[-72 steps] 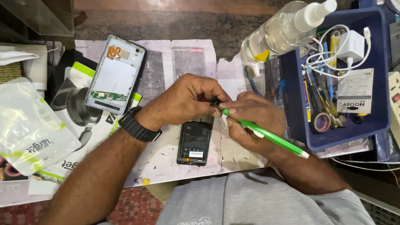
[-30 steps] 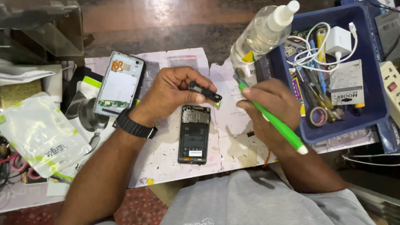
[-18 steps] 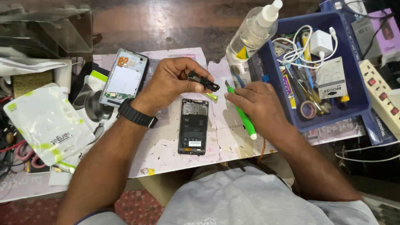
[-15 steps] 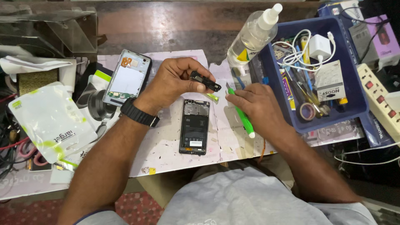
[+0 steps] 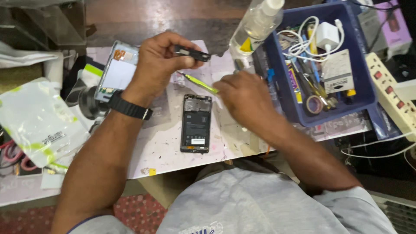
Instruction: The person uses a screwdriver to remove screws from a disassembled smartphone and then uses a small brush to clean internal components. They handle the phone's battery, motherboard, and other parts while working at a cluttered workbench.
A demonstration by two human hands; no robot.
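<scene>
Left hand [image 5: 158, 63]: I see my fingers pinching a small black part [image 5: 192, 53], raised above the mat [image 5: 164, 143]. Right hand [image 5: 245, 97]: fingers closed round a green tool [image 5: 200, 83], tip pointing left. Opened phone [image 5: 196, 123]: flat on the mat, just below both hands. Blue bin [image 5: 320, 108]: right of the hands. Bottle [image 5: 255, 24]: beside the bin.

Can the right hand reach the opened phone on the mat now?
Probably yes. The right hand hovers just right of the opened phone, with bare mat between them. However, it holds a green tool, so its fingers are not free.
</scene>
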